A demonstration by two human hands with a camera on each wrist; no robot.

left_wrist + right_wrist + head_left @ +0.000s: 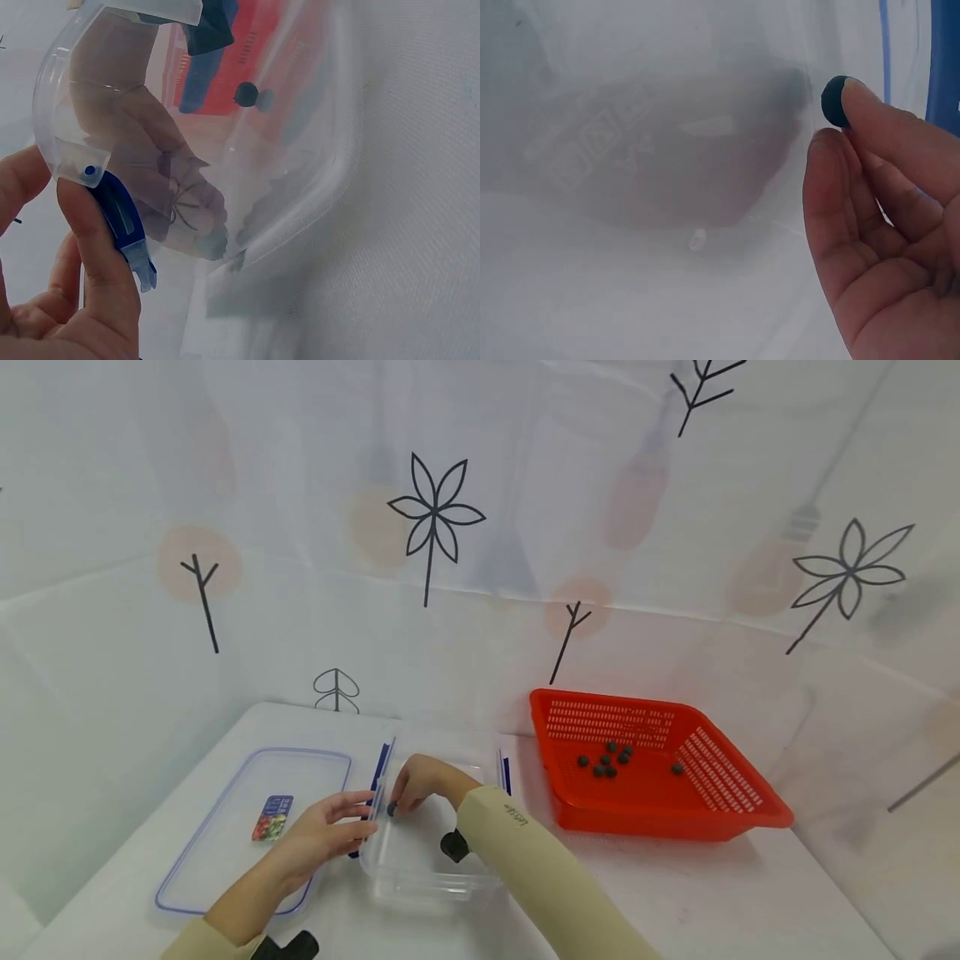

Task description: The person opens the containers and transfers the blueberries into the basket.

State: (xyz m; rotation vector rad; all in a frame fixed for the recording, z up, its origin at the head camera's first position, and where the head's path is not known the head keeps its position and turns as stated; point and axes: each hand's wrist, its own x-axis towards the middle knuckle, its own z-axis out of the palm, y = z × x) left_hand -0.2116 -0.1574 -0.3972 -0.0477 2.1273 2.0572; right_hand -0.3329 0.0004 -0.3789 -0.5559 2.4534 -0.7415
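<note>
My right hand [422, 781] reaches into a clear plastic container [442, 887], near its left wall. Between thumb and fingertips it pinches a small dark ball [835, 101], low in the container. My left hand [330, 835] is at the container's left rim; in the left wrist view its fingertips hold the rim corner beside a blue-edged latch [124, 210]. Another round dark shape [246, 94] shows through the clear plastic there. In the head view the right forearm and sleeve hide part of the container's floor.
A clear lid [217, 852] with a blue edge and a colourful label [272, 818] lies left of the container. On the right, a red plastic basket [637, 822] holds several dark balls [605, 761]. A patterned white cloth [480, 643] hangs behind the table.
</note>
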